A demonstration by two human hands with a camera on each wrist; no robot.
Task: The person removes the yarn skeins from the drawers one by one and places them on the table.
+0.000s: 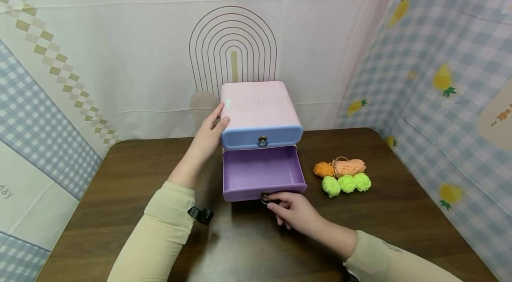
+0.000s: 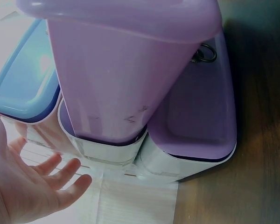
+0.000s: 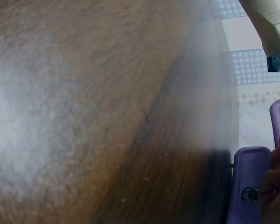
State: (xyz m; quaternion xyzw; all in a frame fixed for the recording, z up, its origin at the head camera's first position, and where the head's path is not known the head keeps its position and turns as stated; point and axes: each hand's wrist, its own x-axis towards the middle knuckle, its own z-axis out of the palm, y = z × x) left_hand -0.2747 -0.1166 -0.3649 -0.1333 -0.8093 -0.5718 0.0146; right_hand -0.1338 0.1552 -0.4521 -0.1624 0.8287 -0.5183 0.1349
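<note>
A small pink-topped drawer cabinet (image 1: 256,106) stands on the table. Its blue top drawer (image 1: 240,139) is closed, while the purple drawer (image 1: 240,195) beneath is pulled out, with its inner floor in sight. With thumb and index finger, my right hand (image 1: 298,213) pinches the ring pull on that drawer's front. My left hand (image 1: 208,137) rests against the cabinet's upper left side, thumb at the top edge, fingers extended. From the left wrist view, a lower purple drawer (image 2: 196,107) with its own ring pull is closed, below the pulled-out one.
Right of the cabinet lie an orange yarn ball (image 1: 323,169), a peach yarn skein (image 1: 349,167) and three lime-green yarn balls (image 1: 346,183). The brown wooden table (image 1: 132,184) meets patterned cloth (image 1: 152,51) at the back and sides.
</note>
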